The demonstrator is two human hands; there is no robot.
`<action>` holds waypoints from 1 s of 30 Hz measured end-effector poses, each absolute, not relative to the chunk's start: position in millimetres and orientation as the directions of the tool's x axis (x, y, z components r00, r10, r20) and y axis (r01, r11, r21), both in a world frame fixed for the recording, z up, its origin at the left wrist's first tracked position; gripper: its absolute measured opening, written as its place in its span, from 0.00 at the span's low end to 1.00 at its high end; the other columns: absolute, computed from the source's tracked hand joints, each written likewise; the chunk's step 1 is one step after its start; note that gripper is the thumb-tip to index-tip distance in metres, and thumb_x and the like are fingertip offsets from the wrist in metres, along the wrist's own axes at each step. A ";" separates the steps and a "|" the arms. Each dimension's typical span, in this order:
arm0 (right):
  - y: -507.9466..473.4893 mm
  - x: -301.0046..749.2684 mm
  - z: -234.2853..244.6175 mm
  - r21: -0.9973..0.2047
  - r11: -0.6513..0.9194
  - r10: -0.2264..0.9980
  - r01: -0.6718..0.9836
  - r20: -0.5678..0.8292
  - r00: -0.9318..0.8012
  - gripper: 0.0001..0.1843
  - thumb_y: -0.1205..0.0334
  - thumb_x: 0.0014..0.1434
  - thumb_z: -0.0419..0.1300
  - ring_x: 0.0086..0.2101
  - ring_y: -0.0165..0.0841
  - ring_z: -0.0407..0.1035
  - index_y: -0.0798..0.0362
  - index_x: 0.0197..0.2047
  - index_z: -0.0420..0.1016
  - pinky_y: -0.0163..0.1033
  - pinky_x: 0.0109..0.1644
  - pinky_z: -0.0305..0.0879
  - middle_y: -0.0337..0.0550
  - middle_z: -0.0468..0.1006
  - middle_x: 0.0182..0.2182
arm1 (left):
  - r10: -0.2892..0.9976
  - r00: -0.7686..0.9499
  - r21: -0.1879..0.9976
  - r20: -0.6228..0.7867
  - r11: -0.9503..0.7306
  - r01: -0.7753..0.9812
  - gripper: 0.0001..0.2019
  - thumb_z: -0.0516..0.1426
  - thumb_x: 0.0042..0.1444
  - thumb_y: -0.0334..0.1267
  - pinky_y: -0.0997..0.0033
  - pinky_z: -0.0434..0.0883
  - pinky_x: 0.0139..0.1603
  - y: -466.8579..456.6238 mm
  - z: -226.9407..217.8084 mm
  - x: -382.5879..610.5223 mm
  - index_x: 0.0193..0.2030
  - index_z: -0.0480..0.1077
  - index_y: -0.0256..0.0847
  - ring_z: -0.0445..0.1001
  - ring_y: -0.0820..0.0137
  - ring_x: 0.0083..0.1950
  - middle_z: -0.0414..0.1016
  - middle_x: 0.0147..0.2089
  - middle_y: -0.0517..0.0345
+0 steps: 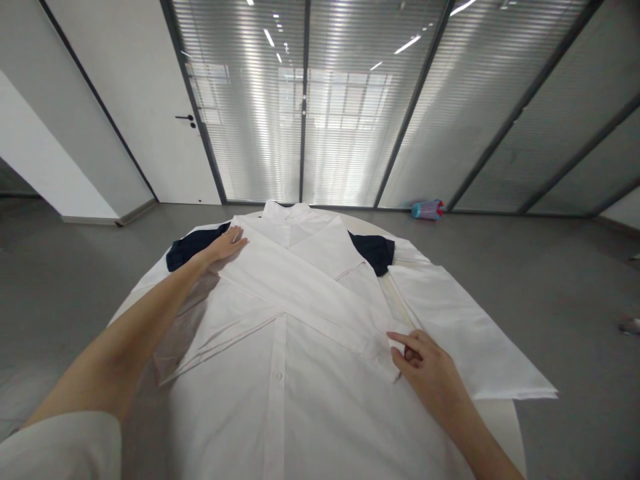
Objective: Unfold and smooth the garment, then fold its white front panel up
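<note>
A white button-up shirt (pixel 320 393) lies spread out, its collar at the far end and its button placket running towards me. One sleeve (pixel 300 273) crosses the chest diagonally, from the left shoulder down to the right, over another folded layer. My left hand (pixel 229 244) rests flat on the shirt's left shoulder, fingers stretched out. At the lower right, my right hand (pixel 423 357) is beside the sleeve's cuff (pixel 383 350), index finger extended and apart from the thumb, the other fingers curled. Whether its fingertips touch the cuff is hard to tell.
Dark navy cloth (pixel 373 252) shows beside the shirt on both sides. Folded white fabric (pixel 465 333) overhangs the right side of the round pale table (pixel 505 427). A blue and pink item (pixel 427 210) lies on the grey floor by the glass partition (pixel 350 133). A white door (pixel 145 100) stands left.
</note>
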State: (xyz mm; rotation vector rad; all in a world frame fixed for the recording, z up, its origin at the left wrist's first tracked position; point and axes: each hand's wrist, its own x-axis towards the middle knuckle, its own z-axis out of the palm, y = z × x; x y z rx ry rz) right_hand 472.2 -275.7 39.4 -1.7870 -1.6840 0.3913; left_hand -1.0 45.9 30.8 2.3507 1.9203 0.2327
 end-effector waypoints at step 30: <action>-277.6 469.5 48.4 -0.618 0.015 0.978 0.786 0.173 0.117 0.20 0.55 0.57 0.55 0.24 0.31 0.68 0.54 0.45 0.84 0.36 0.33 0.68 0.40 0.70 0.26 | 0.944 0.322 0.071 0.077 -0.328 0.942 0.39 0.39 0.66 0.66 0.43 0.45 0.72 -25.4 35.0 108.5 0.76 0.46 0.45 0.44 0.49 0.77 0.45 0.77 0.44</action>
